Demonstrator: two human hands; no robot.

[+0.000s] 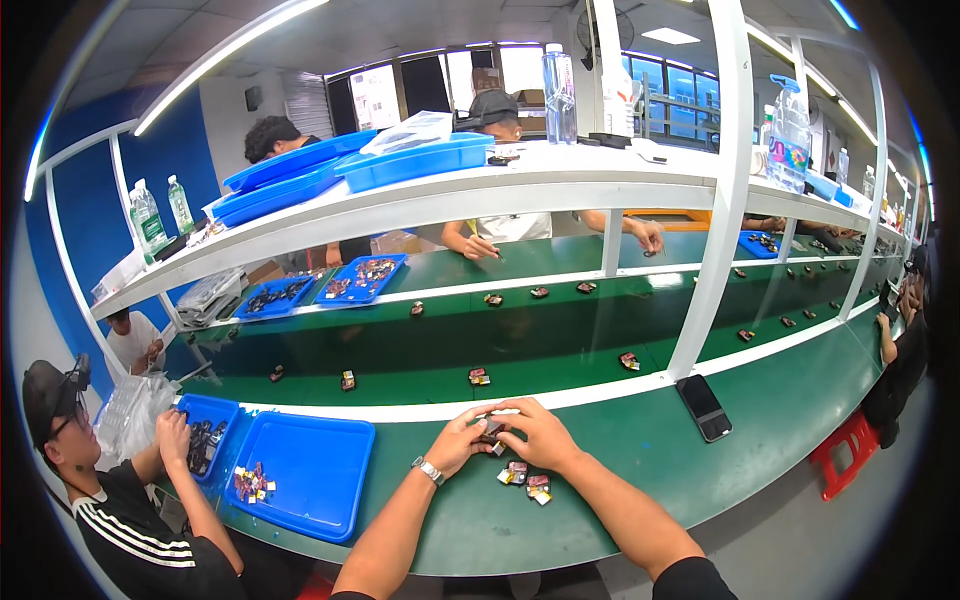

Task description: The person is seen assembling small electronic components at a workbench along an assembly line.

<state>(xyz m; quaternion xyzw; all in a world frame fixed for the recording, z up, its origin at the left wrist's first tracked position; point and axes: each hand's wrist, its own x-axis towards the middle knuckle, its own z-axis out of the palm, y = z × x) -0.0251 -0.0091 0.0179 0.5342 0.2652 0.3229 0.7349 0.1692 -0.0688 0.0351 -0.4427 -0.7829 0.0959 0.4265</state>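
Observation:
Both my hands meet above the green table. My left hand (458, 444), with a watch on its wrist, and my right hand (536, 436) are closed around a small dark electronic part (492, 430). A pale tab shows below it, while my fingers hide most of the rest. Just under my hands lie a small dark-and-red part with a white and yellow tab (513, 474) and another like it (538, 490). Left of my forearm a blue tray (352, 478) has a small heap of similar parts (252, 484) in its left side.
A black phone (705, 408) lies at the table's right. Beyond the white rail, similar parts (479, 377) sit along the green strip. A white upright (706, 230) rises ahead under a shelf (560, 185). A co-worker (130, 490) sits left, beside a tray of black parts (207, 440).

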